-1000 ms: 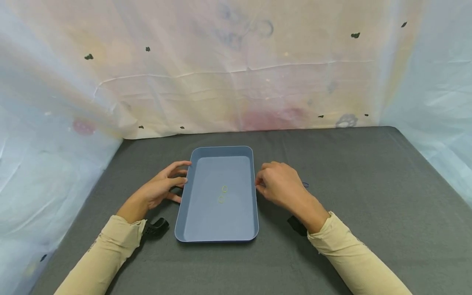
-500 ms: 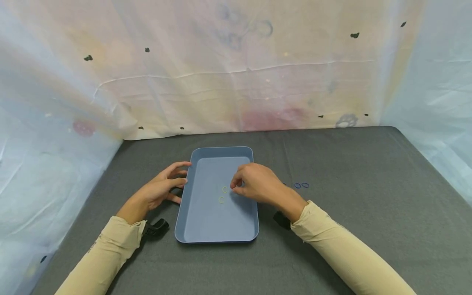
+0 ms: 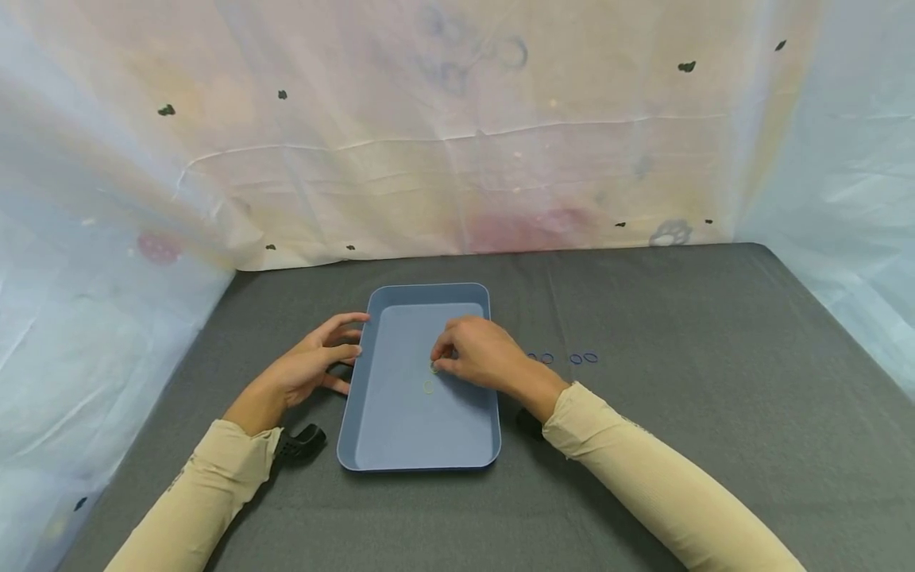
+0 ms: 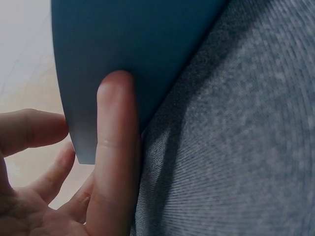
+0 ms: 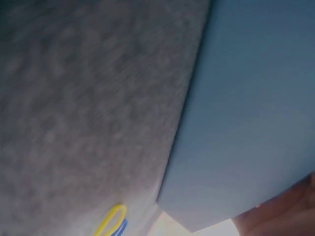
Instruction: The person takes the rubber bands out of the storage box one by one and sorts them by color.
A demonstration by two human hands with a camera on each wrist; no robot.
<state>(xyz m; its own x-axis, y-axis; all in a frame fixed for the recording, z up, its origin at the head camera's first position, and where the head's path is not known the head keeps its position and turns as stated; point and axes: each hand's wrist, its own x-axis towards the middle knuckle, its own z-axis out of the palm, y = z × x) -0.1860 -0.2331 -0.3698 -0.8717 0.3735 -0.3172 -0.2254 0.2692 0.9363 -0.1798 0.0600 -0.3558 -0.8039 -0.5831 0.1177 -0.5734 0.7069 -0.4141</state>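
Observation:
A shallow blue-grey tray (image 3: pixel 400 453) lies on a dark grey cloth. My left hand (image 3: pixel 314 364) rests against its left side, fingers spread and fairly straight; in the left wrist view one finger (image 4: pixel 118 128) lies along the tray's outer wall. Over the tray's middle, my right hand (image 3: pixel 482 353) pinches a yellow rubber band (image 3: pixel 433 369) at its fingertips, largely covered by them. A second yellow rubber band (image 3: pixel 428 387) lies just nearer on the tray floor. The right wrist view shows only part of that hand (image 5: pixel 290 211), its fingertips hidden.
Several blue rubber bands (image 3: pixel 576 359) lie in a row on the cloth right of the tray. Another yellow band (image 5: pixel 112 220) shows beside a blue one in the right wrist view. A pale patterned curtain (image 3: pixel 400 175) hangs behind the table.
My right hand has moved left from beyond the tray's right edge to the farther yellow band inside it, uncovering more blue bands. The left hand stays in place.

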